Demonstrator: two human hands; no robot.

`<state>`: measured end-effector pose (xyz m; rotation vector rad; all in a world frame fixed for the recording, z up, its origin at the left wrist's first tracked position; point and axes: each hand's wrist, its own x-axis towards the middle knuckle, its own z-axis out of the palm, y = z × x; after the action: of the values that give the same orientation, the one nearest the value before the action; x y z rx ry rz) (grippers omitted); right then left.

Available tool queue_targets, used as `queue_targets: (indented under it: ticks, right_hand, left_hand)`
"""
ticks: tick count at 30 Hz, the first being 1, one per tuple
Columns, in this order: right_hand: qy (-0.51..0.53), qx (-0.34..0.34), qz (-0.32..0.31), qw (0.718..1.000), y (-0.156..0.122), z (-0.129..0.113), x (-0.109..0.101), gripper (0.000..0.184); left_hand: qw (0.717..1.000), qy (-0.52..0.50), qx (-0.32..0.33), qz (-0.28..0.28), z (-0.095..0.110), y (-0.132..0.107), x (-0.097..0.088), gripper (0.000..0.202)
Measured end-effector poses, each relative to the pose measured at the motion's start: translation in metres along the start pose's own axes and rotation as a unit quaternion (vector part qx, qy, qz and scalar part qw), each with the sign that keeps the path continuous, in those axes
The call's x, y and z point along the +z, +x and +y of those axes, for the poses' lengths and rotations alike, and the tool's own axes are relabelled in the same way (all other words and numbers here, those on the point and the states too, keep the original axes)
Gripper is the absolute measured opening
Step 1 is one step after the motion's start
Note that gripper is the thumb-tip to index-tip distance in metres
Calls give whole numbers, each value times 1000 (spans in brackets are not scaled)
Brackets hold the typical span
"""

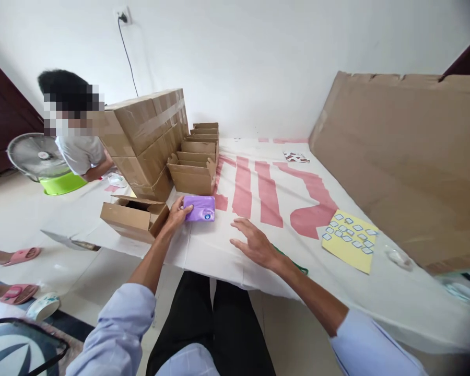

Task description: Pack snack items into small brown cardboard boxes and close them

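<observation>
My left hand grips the left end of a flat, shiny purple packet, thumb on top. A small round blue mark sits near its lower right corner. What the packet contains is hidden. My right hand hovers to the right of the packet, apart from it, with fingers spread and nothing in them. Beside my left wrist an open cardboard box stands with its flap raised. Behind the packet, a row of open cardboard boxes runs back toward the wall.
Taped cartons are stacked at left; beyond them sits another person near a fan. A yellow sheet with blue-edged stickers lies at right before a large cardboard panel. A knife lies at the table's left edge.
</observation>
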<state>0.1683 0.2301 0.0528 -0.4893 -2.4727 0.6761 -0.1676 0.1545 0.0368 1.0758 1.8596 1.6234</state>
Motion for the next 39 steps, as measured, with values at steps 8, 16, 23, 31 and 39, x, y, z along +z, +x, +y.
queue_targets:
  ticks: [8,16,23,31,39]
  right_hand:
    - [-154,38,133,978,-105,20,-31,31]
    - [-258,85,161,949,-154,55,-20,29]
    - [-249,62,187,948,-159,60,-16,32]
    - [-226,88,176,954,-163,57,-16,34]
    - [-223,90,186,953,-165,54,-15,33]
  left_hand:
    - [957,273,35,97,38,6,25,72]
    - [829,558,1,39,31,-8,48,67]
    - [817,565,90,65,3,1,26,62]
    - [826,550,82,89,1,44,46,57]
    - [820,563,71,75,7,92,63,60]
